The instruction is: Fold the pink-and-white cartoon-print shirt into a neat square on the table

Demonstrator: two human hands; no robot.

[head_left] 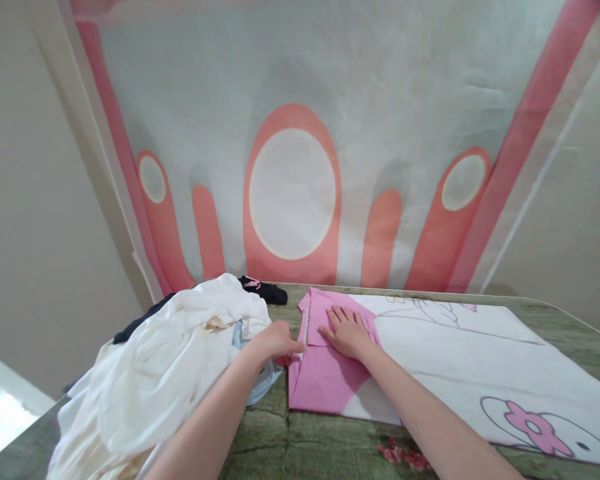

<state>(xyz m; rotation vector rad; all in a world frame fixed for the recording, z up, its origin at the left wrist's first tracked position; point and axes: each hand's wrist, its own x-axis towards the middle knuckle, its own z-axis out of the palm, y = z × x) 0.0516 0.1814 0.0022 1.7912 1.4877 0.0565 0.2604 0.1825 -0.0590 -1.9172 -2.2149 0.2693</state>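
A pink and white printed cloth [330,387] lies folded and flat on the table, its pink end toward the left and line-drawn cartoon figures on its white part. My left hand [277,340] is closed at the cloth's left edge, thumb and forefinger pinching the pink border. Its other fingers are curled and partly hidden from view. Spread flat, my right hand [347,330] presses on the pink part, a little right of that edge. Close by my left forearm is a heap of white clothes [165,380], with a light blue piece [265,387] showing under it.
Behind the heap lies a black garment [270,293] with a small pink detail. The table [270,440] has a green wood-grain cover with red flowers [403,457] near the front. A wall with a pink and white printed hanging [290,267] rises directly behind the table's far edge.
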